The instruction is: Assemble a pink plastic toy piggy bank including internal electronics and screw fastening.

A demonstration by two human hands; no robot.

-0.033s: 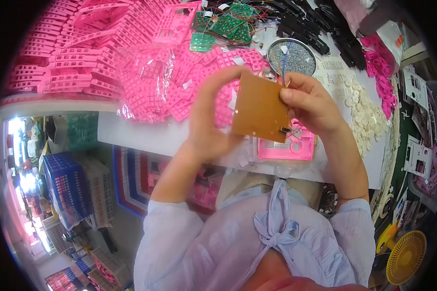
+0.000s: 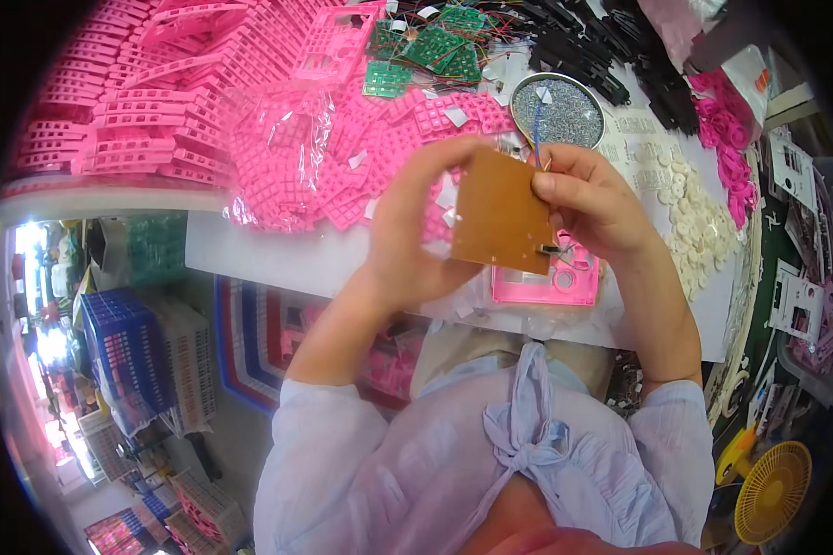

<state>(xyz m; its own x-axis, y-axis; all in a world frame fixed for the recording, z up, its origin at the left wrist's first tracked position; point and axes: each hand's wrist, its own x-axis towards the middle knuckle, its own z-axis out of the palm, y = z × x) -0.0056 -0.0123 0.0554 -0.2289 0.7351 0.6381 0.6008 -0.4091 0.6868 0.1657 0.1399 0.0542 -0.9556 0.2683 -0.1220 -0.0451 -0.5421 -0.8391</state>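
Observation:
A brown circuit board (image 2: pixel 502 215) is held up above the table, its plain tan face toward me. My right hand (image 2: pixel 597 199) pinches its right edge, thumb on the face and fingers behind. A blue wire (image 2: pixel 537 137) stands up by the right fingertips. My left hand (image 2: pixel 407 231) is curved round the left side, fingers at the upper corner and thumb at the lower edge; it is slightly blurred. A small black part (image 2: pixel 548 249) sits at the lower right corner. Underneath lies a pink plastic housing (image 2: pixel 546 285), partly hidden by the board.
Pink keypads (image 2: pixel 389 153), some in a clear bag (image 2: pixel 278 157), lie beyond my hands, with stacked pink housings (image 2: pixel 148 111) at far left. Green circuit boards (image 2: pixel 440 51), a round tin (image 2: pixel 557 109) of small metal pieces, black parts (image 2: pixel 578 60) and cream discs (image 2: pixel 694 217) lie around.
The board and my left hand have shifted slightly to the right and down. My right hand has hardly moved.

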